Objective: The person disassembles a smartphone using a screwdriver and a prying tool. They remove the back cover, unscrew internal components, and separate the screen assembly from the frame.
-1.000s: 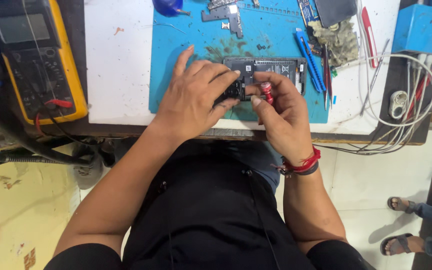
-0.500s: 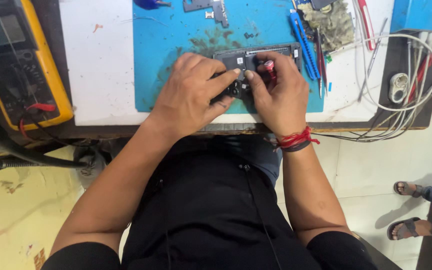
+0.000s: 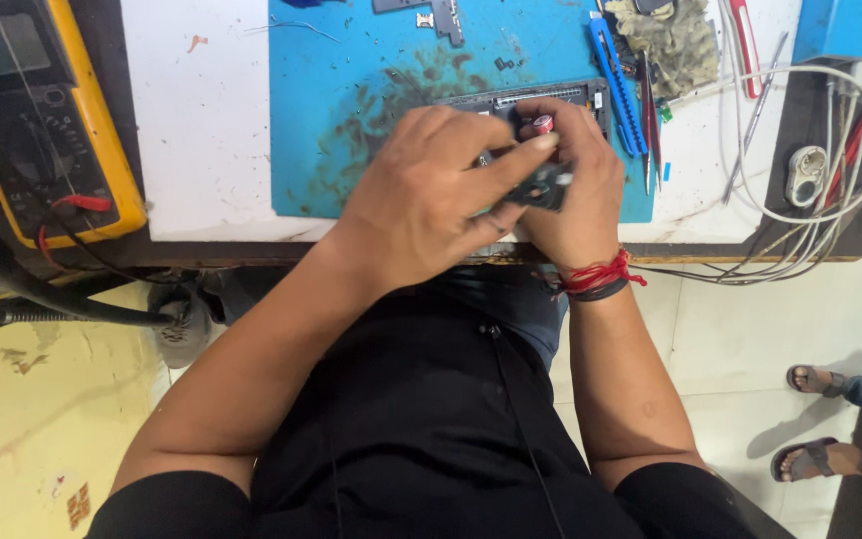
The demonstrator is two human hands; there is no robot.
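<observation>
Hands: left hand (image 3: 431,195), right hand (image 3: 571,190) both closed round one dark phone part (image 3: 543,186); one blue mat (image 3: 351,110).

Both hands, left (image 3: 431,190) and right (image 3: 576,185), meet (fingers curled, pinching).

Mat (image 3: 351,110): blue, matt, rubbery look, dark stains across the middle. Desk (image 3: 202,120): white top, smooth, scuffed and spotted. Meter (image 3: 42,120): yellow casing, dull rubber-like finish, black plastic face. Frame (image 3: 541,97): dark plastic or metal, cannot tell which. Part (image 3: 543,185) between both hands: black, slightly glossy. Cables (image 3: 800,210): white, smooth plastic sheath. Wristband (image 3: 596,277): red thread, fibrous.
</observation>
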